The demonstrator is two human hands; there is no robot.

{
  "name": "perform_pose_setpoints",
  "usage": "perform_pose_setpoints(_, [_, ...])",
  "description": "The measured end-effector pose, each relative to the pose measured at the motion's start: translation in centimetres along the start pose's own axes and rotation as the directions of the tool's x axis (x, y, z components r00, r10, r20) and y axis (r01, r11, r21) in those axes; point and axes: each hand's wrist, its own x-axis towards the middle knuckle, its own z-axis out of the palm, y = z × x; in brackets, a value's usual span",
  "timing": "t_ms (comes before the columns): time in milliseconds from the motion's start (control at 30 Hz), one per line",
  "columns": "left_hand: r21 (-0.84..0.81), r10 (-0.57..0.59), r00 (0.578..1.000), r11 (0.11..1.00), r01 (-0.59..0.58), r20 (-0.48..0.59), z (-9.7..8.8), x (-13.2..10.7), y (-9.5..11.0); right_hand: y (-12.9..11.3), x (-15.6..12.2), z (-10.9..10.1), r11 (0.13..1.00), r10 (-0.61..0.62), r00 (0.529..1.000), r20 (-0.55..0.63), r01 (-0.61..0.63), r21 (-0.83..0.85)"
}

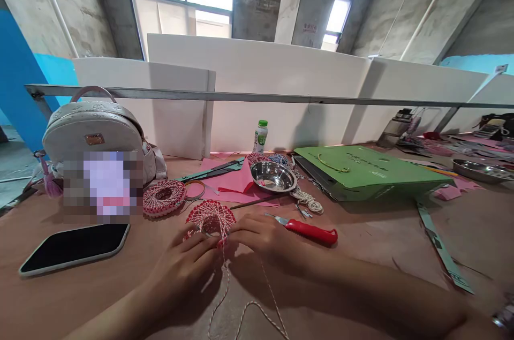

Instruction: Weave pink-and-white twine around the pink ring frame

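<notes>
Red-and-white cord disc (pixel 211 217), one, woven, head view: lies on the wooden tabletop (pixel 385 238) directly between the two hands, touching both. Left hand (pixel 180 265), one: fingers curled and closed on the disc's lower edge. Right hand (pixel 261 235), one: fingers half bent, tips at the disc's lower right edge; whether they grip it cannot be told. Red-and-white cord (pixel 227 286), one length: runs from the disc down the tabletop toward the wearer. Second woven disc (pixel 164 198), one: near the first, to its upper left. Craft knife (pixel 311 232), one, red handle: just beside the right hand. Steel bowls, two: one (pixel 273 176) on pink paper (pixel 236 182), one (pixel 480 170) well apart at far right. White cord coil (pixel 307 201), one. Green folder (pixel 361 171), one. Phone (pixel 74 248), one, face up. Backpack (pixel 92 131), one. Plastic bottle (pixel 260 136), one, upright.
</notes>
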Motion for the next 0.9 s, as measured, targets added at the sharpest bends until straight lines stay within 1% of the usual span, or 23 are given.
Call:
perform_pose_setpoints(100, [-0.048, 0.012, 1.0, 0.999, -0.011, 0.024, 0.0, 0.0, 0.0, -0.2, 0.0, 0.1, 0.986, -0.087, 0.996, -0.009, 0.085, -0.142])
perform_pose_setpoints(200, [-0.116, 0.005, 0.999, 0.993, 0.0, 0.047, -0.2, 0.1, 0.2, -0.5, 0.3, 0.1, 0.962, -0.133, 0.991, 0.009, 0.131, -0.24])
perform_pose_setpoints(300, [-0.132, 0.004, 0.997, 0.991, 0.006, 0.074, -0.2, 0.2, 0.3, -0.9, 0.6, -0.2, 0.933, -0.186, 0.982, 0.038, 0.188, -0.307])
perform_pose_setpoints(367, [-0.122, 0.006, 0.998, 0.993, 0.003, 0.068, 0.0, 0.1, 0.4, -1.2, 0.8, -0.3, 0.912, -0.228, 0.972, 0.063, 0.235, -0.336])
perform_pose_setpoints(433, [-0.112, 0.004, 0.999, 0.994, 0.002, 0.049, 0.2, 0.0, 0.4, -1.5, 0.7, -0.2, 0.905, -0.242, 0.967, 0.076, 0.254, -0.341])
perform_pose_setpoints(500, [-0.106, 0.003, 0.999, 0.994, 0.001, 0.034, 0.3, -0.1, 0.5, -1.8, 0.6, 0.0, 0.934, -0.211, 0.974, 0.082, 0.225, -0.278])
perform_pose_setpoints(533, [-0.104, 0.004, 1.0, 0.995, -0.002, 0.025, 0.3, -0.1, 0.5, -1.9, 0.5, 0.1, 0.958, -0.18, 0.98, 0.088, 0.195, -0.21])
perform_pose_setpoints(567, [-0.101, 0.006, 1.0, 0.995, -0.004, 0.018, 0.2, 0.0, 0.6, -2.1, 0.4, 0.2, 0.983, -0.129, 0.987, 0.1, 0.141, -0.12])
perform_pose_setpoints(600, [-0.1, 0.01, 1.0, 0.995, -0.008, 0.012, 0.2, 0.0, 0.6, -2.2, 0.3, 0.3, 0.998, -0.051, 0.992, 0.117, 0.053, -0.018])
perform_pose_setpoints(633, [-0.1, 0.011, 1.0, 0.995, -0.01, 0.012, 0.1, 0.1, 0.7, -2.3, 0.2, 0.4, 0.995, 0.039, 0.991, 0.132, -0.05, 0.084])
perform_pose_setpoints(667, [-0.105, 0.011, 1.0, 0.994, -0.01, 0.011, 0.0, 0.1, 0.7, -2.4, 0.2, 0.5, 0.974, 0.122, 0.983, 0.137, -0.146, 0.176])
perform_pose_setpoints(700, [-0.114, 0.011, 1.0, 0.993, -0.01, 0.008, 0.0, 0.2, 0.8, -2.4, 0.2, 0.6, 0.944, 0.185, 0.976, 0.115, -0.209, 0.254])
perform_pose_setpoints(733, [-0.124, 0.012, 1.0, 0.992, -0.012, 0.003, -0.1, 0.2, 0.8, -2.4, 0.1, 0.8, 0.918, 0.226, 0.972, 0.071, -0.237, 0.32])
perform_pose_setpoints(767, [-0.134, 0.015, 1.0, 0.991, -0.016, -0.009, -0.1, 0.3, 0.8, -2.4, 0.1, 1.0, 0.901, 0.236, 0.972, 0.014, -0.224, 0.372])
perform_pose_setpoints(833, [-0.151, 0.022, 0.999, 0.988, -0.028, -0.035, -0.1, 0.4, 1.0, -2.1, 0.2, 1.6, 0.888, 0.201, 0.975, -0.097, -0.14, 0.439])
perform_pose_setpoints(900, [-0.166, 0.022, 0.999, 0.986, -0.026, -0.03, -0.2, 0.6, 1.2, -1.8, 0.2, 2.0, 0.877, 0.181, 0.973, -0.142, -0.095, 0.47])
